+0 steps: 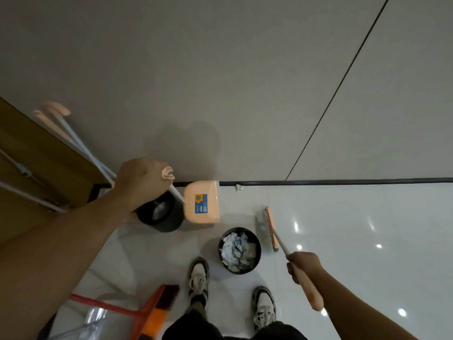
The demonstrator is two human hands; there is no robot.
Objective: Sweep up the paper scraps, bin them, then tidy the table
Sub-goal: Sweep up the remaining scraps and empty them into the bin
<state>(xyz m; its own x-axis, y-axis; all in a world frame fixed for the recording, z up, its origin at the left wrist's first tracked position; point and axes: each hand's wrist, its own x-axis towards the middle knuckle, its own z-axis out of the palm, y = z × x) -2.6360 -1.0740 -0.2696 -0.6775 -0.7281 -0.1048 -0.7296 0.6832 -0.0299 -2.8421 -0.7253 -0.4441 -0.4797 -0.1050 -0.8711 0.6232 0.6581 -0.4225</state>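
Note:
My left hand (pixel 139 180) grips the top of a peach dustpan's handle; the dustpan (pixel 202 201) hangs upright by the wall, beside a black bin (pixel 169 223) partly hidden under my arm. My right hand (pixel 305 267) is closed around the peach handle of a broom, whose head (pixel 266 227) rests on the white floor to the right of a second black bin (pixel 256 251). That bin holds a heap of white paper scraps (pixel 236 250). One small scrap (pixel 238 187) lies at the foot of the wall.
A second peach broom and dustpan set (pixel 73 136) leans against the brown furniture (pixel 36 173) at left. An orange broom (pixel 157 312) and a silver dustpan (pixel 94 320) lie at bottom left. My shoes (pixel 198 278) stand just below the bins.

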